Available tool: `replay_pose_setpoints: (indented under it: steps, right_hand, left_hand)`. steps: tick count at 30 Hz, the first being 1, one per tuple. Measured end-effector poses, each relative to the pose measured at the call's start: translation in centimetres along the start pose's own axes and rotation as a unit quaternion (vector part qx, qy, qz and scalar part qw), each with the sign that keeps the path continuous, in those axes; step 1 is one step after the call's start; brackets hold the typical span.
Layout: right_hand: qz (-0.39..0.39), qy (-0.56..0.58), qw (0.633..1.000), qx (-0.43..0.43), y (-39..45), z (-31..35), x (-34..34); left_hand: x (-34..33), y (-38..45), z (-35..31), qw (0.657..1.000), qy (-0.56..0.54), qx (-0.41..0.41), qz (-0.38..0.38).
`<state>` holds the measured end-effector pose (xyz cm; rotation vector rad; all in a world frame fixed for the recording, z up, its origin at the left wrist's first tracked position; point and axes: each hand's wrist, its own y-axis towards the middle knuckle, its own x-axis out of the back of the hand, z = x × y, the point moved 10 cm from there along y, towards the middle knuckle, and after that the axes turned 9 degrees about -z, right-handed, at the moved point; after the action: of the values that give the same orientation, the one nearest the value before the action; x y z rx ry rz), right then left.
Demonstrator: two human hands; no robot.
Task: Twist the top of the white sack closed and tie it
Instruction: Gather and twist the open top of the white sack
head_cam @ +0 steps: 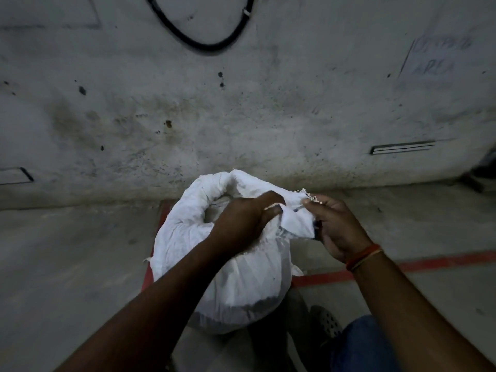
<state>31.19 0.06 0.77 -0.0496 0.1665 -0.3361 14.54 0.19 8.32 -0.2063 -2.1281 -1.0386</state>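
Standing on the concrete floor (67,264) against a stained wall (241,103), the white sack (241,272) sits directly below both hands. Left hand (241,221): fingers curled and clamped on the bunched fabric at the sack's top, thumb pressing the cloth. Right hand (335,224): fingers curled around a twisted flap of the same top edge, just beside the left thumb; frayed threads show above the fingertips. A red-orange thread band (362,257) circles the right wrist. Red floor lines (429,264) pass behind the sack
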Motion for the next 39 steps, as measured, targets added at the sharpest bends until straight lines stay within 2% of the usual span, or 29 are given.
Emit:
replay_pose_setpoints:
  steps: [3,6,10,12,15,19,23,25,27,28,31,34,36,39]
  right_hand:
    - [0.013,-0.012,0.999,0.03,-0.8,0.8,-1.2]
    - [0.045,-0.029,0.997,0.058,-1.2,1.2,-2.2]
    - [0.049,-0.115,0.984,0.127,-1.3,2.2,-1.8]
    - [0.068,-0.162,0.969,0.172,-1.6,2.6,-2.0]
    - [0.08,-0.206,0.957,0.189,-1.6,2.2,-1.8]
    - [0.107,-0.183,0.964,0.159,-2.0,1.9,-1.7]
    - [0.126,-0.124,0.978,0.107,-2.3,1.9,-2.1]
    - [0.161,-0.126,0.974,0.101,-3.1,2.7,-3.0]
    - [0.2,-0.186,0.954,0.123,-4.1,3.5,-4.0]
    - [0.191,-0.241,0.937,0.164,-4.1,4.0,-4.1]
    - [0.106,-0.366,0.871,0.31,-3.9,6.6,-4.4]
    - [0.073,-0.41,0.82,0.393,-4.2,8.0,-5.0]
    - [0.072,-0.389,0.818,0.417,-4.8,8.7,-5.4]
    - [0.065,-0.337,0.841,0.418,-5.1,9.6,-5.4]
  left_hand:
    - [-0.2,0.7,1.0,0.998,-0.046,0.036,-0.017]
    - [-0.5,0.3,0.8,0.999,-0.03,0.029,0.018]
    - [-1.2,-1.0,0.0,0.988,0.138,-0.058,0.033]
    - [-1.3,-1.2,0.2,0.984,0.162,-0.066,0.021]
    - [-1.8,-0.7,1.2,0.991,0.116,-0.046,0.052]
    - [-3.7,-1.0,1.9,0.982,0.033,-0.033,0.183]
    - [-4.1,-0.8,1.3,0.971,-0.041,0.01,0.234]
    - [-3.9,0.0,1.0,0.97,-0.042,0.028,0.239]
    - [-3.4,1.1,0.5,0.975,-0.006,0.001,0.223]
    - [-2.8,1.8,0.1,0.977,-0.01,-0.006,0.214]
    - [-1.7,3.2,-1.4,0.979,-0.044,-0.058,0.189]
    - [-0.3,3.8,-3.1,0.977,0.041,-0.157,0.137]
    - [1.0,4.0,-3.7,0.974,0.058,-0.201,0.086]
    - [1.2,5.1,-2.8,0.977,0.0,-0.153,0.146]
